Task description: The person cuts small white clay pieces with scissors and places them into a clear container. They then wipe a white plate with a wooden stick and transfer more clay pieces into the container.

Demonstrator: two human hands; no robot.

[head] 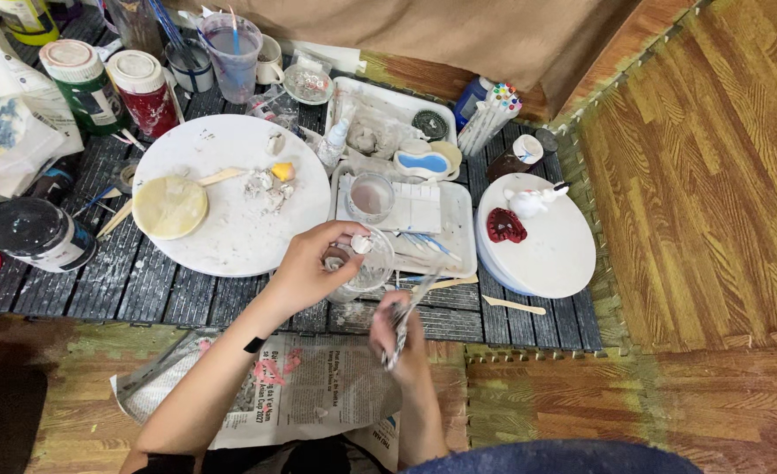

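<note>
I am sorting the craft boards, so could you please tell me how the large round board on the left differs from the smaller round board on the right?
The large round board carries a pale clay disc and crumbs; the smaller round board carries a red piece and a white figure. The large one looks smeared, the smaller one cleaner. Both are white and lie on the dark slatted table.
</note>
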